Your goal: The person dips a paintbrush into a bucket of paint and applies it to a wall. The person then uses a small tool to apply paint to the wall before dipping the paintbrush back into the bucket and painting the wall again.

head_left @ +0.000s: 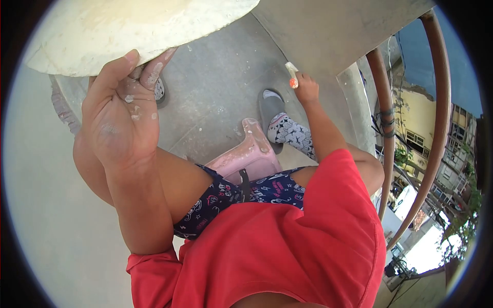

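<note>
My left hand (123,110), its palm turned up toward me and smeared with white, grips the lower edge of a large off-white curved piece (154,33). The piece has a rough, pitted rim and runs out past the top of the view; some of my fingers are hidden behind it. Out to the right, my right hand (307,88) is closed around a small pale tool with an orange part (291,75). What kind of tool that is, I cannot tell. It points up and away from me, apart from the off-white piece.
A pink plastic stool (249,151) with white smears stands between my legs on the spotted grey floor (205,97). My foot in a grey slipper (270,110) is beside it. A grey wall panel (339,31) rises ahead. Brown metal railings (436,102) line the right, with buildings beyond.
</note>
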`<state>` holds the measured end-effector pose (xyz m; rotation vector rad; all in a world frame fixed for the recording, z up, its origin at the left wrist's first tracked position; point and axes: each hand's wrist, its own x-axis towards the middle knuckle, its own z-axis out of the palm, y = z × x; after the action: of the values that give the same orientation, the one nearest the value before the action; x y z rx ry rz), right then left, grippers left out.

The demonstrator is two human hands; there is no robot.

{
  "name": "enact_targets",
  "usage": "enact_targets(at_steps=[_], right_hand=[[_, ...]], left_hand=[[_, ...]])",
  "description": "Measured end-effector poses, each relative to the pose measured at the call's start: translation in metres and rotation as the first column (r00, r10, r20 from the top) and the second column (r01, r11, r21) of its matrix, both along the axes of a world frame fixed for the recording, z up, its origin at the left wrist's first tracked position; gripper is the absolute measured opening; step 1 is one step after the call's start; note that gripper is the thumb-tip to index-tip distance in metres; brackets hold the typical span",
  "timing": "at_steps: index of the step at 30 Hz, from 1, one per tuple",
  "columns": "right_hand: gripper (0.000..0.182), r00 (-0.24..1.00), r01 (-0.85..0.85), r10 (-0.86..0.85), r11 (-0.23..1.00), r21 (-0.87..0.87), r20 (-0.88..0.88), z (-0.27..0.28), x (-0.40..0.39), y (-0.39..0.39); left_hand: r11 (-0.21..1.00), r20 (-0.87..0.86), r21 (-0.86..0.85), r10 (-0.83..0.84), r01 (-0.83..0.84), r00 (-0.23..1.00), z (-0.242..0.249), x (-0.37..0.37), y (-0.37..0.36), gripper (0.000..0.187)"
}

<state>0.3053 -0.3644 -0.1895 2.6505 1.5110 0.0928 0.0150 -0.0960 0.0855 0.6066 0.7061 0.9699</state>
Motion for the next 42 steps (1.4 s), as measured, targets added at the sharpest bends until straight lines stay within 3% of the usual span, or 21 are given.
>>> enact_targets(at_steps=[3, 6, 8, 10, 12, 15, 17, 18, 20, 21, 23, 24, 26, 27, 28, 31, 35, 38, 42], right_hand=[[0.011, 0.996, -0.029, 0.035, 0.997, -0.069, 0.085, 0.0, 0.022, 0.0], [0.013, 0.995, -0.037, 0.043, 0.997, -0.065, 0.089, 0.049, 0.033, -0.002], [0.017, 0.991, -0.041, 0.041, 0.999, -0.002, 0.126, 0.086, 0.025, 0.005], [0.024, 0.992, -0.016, -0.013, 0.973, 0.23, 0.123, 0.108, 0.019, 0.006], [0.028, 0.996, -0.001, -0.024, 0.957, 0.289, 0.08, 0.124, 0.012, 0.004], [0.027, 0.995, 0.101, -0.087, 0.896, 0.432, -0.053, 0.148, 0.001, 0.013], [0.032, 0.922, 0.367, -0.262, 0.826, 0.428, -0.285, 0.178, -0.014, 0.024], [0.032, 0.924, 0.361, -0.254, 0.826, 0.432, -0.287, 0.192, -0.017, 0.027], [0.035, 0.911, 0.328, -0.052, 0.69, 0.645, -0.408, 0.227, -0.02, 0.034], [0.035, 0.913, 0.323, -0.042, 0.684, 0.654, -0.406, 0.25, -0.029, 0.041], [0.033, 0.855, 0.434, 0.026, 0.51, 0.743, -0.518, 0.295, -0.051, 0.049], [0.033, 0.858, 0.43, 0.035, 0.496, 0.754, -0.512, 0.31, -0.054, 0.046], [0.03, 0.582, 0.665, 0.108, 0.507, 0.548, -0.806, 0.334, -0.054, 0.036], [0.037, 0.377, 0.76, 0.143, 0.517, 0.394, -0.915, 0.343, -0.05, 0.032], [0.037, 0.376, 0.758, 0.174, 0.508, 0.41, -0.91, 0.349, -0.051, 0.031], [0.044, 0.194, 0.817, 0.448, 0.419, 0.397, -0.873, 0.363, -0.054, 0.028], [0.046, 0.025, 0.827, 0.655, 0.411, 0.384, -0.755, 0.386, -0.051, 0.035], [0.037, -0.021, 0.809, 0.75, 0.402, 0.429, -0.662, 0.388, -0.045, 0.06], [0.036, -0.029, 0.868, 0.671, 0.385, 0.315, -0.741, 0.347, -0.043, 0.089]], left_hand=[[1.0, -0.034, -0.006, 0.02, -0.02, 0.999, -0.002, 0.0, 0.0, 0.041], [0.999, -0.002, -0.024, 0.038, -0.038, 0.999, 0.002, 0.004, 0.0, 0.038], [0.999, 0.011, -0.035, 0.039, -0.038, 0.999, 0.005, 0.007, 0.001, 0.036], [0.998, 0.017, -0.042, 0.036, -0.035, 0.999, 0.008, 0.011, 0.0, 0.035], [0.997, 0.038, -0.065, 0.034, -0.031, 0.999, 0.012, 0.016, -0.001, 0.035], [0.998, 0.067, -0.021, -0.061, 0.062, 0.996, 0.011, 0.016, 0.001, 0.028], [0.998, 0.077, -0.026, -0.047, 0.049, 0.996, 0.009, 0.019, 0.001, 0.029], [0.998, 0.088, -0.038, -0.044, 0.047, 0.995, 0.008, 0.02, 0.0, 0.03], [0.998, 0.079, -0.05, -0.043, 0.047, 0.996, 0.008, 0.022, 0.0, 0.032], [0.996, 0.069, -0.066, -0.056, 0.061, 0.996, 0.008, 0.023, 0.0, 0.033], [0.995, 0.056, -0.074, -0.058, 0.062, 0.997, 0.002, 0.026, 0.002, 0.035], [0.994, 0.044, -0.089, -0.066, 0.07, 0.997, 0.001, 0.028, 0.002, 0.037], [0.993, 0.025, -0.105, -0.058, 0.06, 0.998, -0.003, 0.031, 0.002, 0.038], [0.989, -0.002, -0.14, -0.044, 0.044, 0.999, -0.003, 0.032, 0.001, 0.039], [0.993, -0.003, -0.109, -0.039, 0.038, 0.999, -0.006, 0.032, 0.0, 0.039], [0.987, -0.055, -0.157, -0.041, 0.032, 0.998, -0.012, 0.029, -0.001, 0.039], [0.945, -0.154, -0.328, -0.054, 0.001, 0.987, -0.039, 0.023, -0.022, 0.038], [0.918, -0.171, -0.393, -0.015, -0.055, 0.985, -0.077, 0.02, -0.033, 0.036], [0.879, -0.207, -0.467, 0.0, -0.099, 0.978, -0.148, 0.016, -0.031, 0.036]])
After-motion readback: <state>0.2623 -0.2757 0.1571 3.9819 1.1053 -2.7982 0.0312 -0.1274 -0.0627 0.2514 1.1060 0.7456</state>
